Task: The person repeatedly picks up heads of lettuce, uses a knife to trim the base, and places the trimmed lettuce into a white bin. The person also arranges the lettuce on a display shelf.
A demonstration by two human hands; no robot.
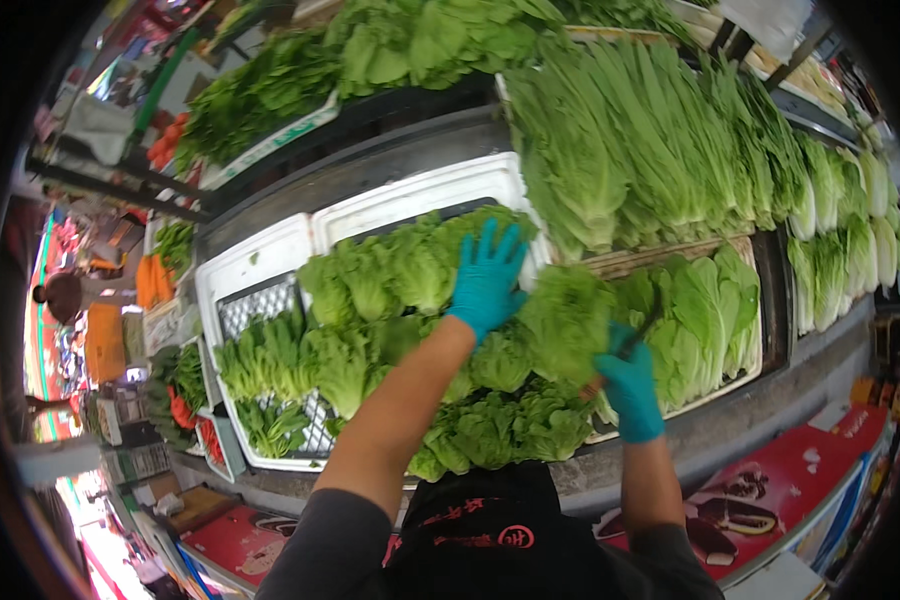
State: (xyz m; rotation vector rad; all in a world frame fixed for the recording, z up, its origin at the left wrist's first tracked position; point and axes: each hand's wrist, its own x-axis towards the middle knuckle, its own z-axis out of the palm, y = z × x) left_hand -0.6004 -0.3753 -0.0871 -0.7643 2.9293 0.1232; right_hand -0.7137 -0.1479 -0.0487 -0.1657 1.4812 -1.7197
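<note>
My left hand (489, 279), in a teal glove, lies with its fingers spread over the lettuce heads (420, 274) in the upper row of the middle display. In a matching glove, my right hand (631, 381) is closed around a dark tool with a curved blade (649, 321), perhaps a small knife; its handle is partly hidden by the fingers. A blurred head of leaf lettuce (570, 322) is beside this hand, between both hands. Whether the right hand also touches it, I cannot tell. Below are more lettuce heads (499, 424).
White foam trays (259, 251) frame the greens. Long-leaf lettuce (592, 135) fills the upper right, romaine-like leaves (709, 315) the right tray, and napa cabbages (832, 277) the far right. A stone ledge (787, 375) runs in front. A person (64, 296) is far off at left.
</note>
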